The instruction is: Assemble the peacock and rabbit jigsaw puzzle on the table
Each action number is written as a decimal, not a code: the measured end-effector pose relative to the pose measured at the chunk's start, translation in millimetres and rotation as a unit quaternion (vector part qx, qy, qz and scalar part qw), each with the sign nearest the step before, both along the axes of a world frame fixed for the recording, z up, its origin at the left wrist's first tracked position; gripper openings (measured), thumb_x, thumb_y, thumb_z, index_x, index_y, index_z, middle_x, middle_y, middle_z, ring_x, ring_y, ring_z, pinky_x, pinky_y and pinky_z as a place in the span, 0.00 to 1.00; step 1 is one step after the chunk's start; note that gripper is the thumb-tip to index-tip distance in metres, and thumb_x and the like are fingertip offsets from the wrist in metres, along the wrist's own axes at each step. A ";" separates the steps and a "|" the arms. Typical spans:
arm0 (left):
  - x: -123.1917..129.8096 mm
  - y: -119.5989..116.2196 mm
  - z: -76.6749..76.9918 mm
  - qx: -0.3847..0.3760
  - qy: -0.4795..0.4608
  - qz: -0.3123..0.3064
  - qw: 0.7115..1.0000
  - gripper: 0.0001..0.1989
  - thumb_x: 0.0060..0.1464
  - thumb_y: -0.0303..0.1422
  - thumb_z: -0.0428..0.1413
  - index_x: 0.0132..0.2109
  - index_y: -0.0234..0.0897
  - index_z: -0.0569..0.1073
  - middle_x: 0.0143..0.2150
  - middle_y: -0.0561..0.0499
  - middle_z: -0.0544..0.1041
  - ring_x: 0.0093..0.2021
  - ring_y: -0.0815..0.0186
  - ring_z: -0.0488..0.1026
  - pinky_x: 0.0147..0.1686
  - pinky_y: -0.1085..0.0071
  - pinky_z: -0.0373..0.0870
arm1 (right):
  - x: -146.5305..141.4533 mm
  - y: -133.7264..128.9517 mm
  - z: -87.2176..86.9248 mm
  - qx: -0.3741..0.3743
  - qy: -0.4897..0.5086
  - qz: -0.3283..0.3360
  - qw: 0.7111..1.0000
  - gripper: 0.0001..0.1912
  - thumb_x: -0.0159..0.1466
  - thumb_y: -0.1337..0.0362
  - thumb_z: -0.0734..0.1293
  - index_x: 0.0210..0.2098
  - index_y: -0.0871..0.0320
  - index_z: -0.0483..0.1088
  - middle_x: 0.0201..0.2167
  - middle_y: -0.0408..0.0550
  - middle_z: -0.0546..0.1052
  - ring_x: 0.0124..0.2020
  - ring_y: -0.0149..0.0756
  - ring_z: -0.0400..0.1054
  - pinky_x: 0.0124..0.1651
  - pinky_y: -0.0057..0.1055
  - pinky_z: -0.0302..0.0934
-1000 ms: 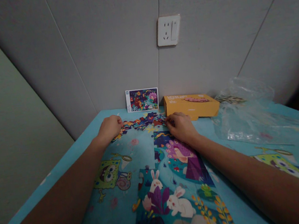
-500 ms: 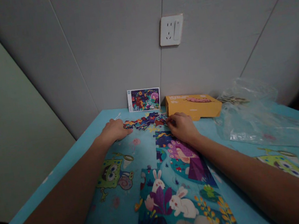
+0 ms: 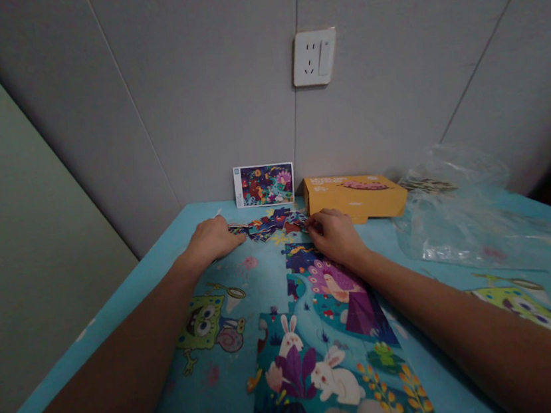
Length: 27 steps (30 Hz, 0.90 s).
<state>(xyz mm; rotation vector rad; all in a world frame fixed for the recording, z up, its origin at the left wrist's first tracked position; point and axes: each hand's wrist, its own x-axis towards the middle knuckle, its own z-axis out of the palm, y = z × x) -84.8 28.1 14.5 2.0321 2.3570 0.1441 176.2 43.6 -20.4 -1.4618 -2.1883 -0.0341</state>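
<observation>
A heap of loose puzzle pieces (image 3: 270, 224) lies near the wall between my hands. At its left end, my left hand (image 3: 216, 238) has its fingertips on some pieces; whether it grips one is too small to tell. My right hand (image 3: 333, 231) is at the heap's right end, thumb and fingers pinched together, and what they hold is hidden. A partly joined puzzle (image 3: 329, 340) with white rabbits and a pink peacock lies below the heap, its upper right part next to my right wrist. Behind the heap, a picture card (image 3: 267, 185) leans against the wall.
A yellow box (image 3: 355, 197) stands behind my right hand. Clear plastic bags (image 3: 454, 231), one with flat pieces inside, lie at the right. The blue table cover (image 3: 203, 396) has printed cartoon figures. A socket (image 3: 315, 57) is on the wall.
My left hand has shifted slightly right and its fingers now rest further over the left end of the heap. My right hand stays at the right end.
</observation>
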 end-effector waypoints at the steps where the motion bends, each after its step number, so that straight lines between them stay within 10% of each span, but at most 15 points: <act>1: 0.3 0.0 0.5 0.002 -0.006 0.001 1.000 0.21 0.48 0.49 0.54 0.34 0.36 0.78 0.32 0.39 0.80 0.37 0.51 0.78 0.33 0.67 0.69 | -0.1 -0.5 0.3 -0.001 0.000 -0.002 1.000 0.11 0.62 0.66 0.62 0.38 0.58 0.76 0.37 0.51 0.77 0.41 0.40 0.67 0.45 0.34 0.55; 18: 5.0 -4.2 4.9 0.094 -0.055 0.006 0.994 0.27 0.49 0.55 0.52 0.40 0.33 0.72 0.37 0.38 0.79 0.38 0.50 0.75 0.33 0.63 0.67 | 1.1 1.7 -3.1 0.012 0.004 0.001 1.000 0.11 0.62 0.65 0.62 0.38 0.58 0.76 0.37 0.51 0.77 0.41 0.40 0.68 0.46 0.33 0.55; 27: 29.5 -17.3 -0.6 0.192 -0.144 -0.269 0.933 0.20 0.52 0.42 0.58 0.48 0.38 0.67 0.46 0.47 0.75 0.45 0.61 0.72 0.46 0.67 0.67 | -3.4 -5.9 4.8 0.048 0.074 0.091 0.992 0.13 0.67 0.59 0.60 0.37 0.58 0.74 0.34 0.49 0.77 0.39 0.38 0.67 0.44 0.32 0.55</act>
